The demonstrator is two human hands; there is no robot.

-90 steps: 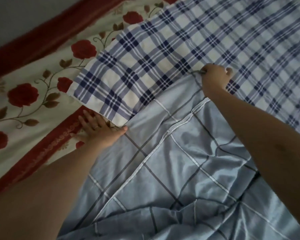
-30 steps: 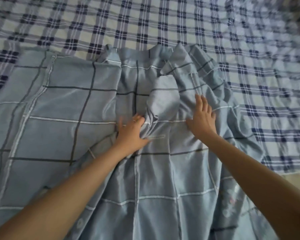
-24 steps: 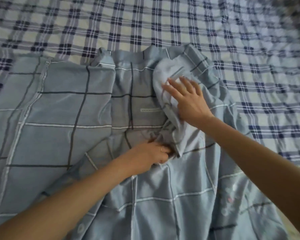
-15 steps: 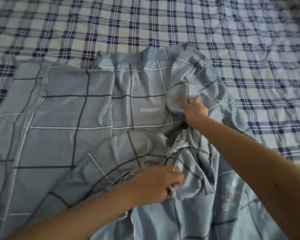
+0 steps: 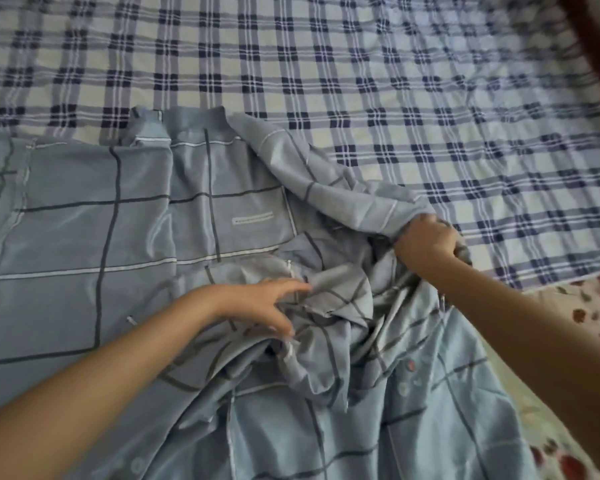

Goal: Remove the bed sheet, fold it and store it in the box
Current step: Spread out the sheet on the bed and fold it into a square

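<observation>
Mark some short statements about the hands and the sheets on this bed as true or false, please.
1. The right hand grips a bunch of the grey-blue sheet. True.
2. The left hand is clenched in a fist. False: its fingers are stretched out over the crumpled fabric.
3. The grey-blue sheet lies on top of a checked sheet. True.
4. The grey-blue sheet is folded into a neat small square. False: it is crumpled in the middle and spread flat at the left.
5. A flowered cover shows at the lower right. True.
</observation>
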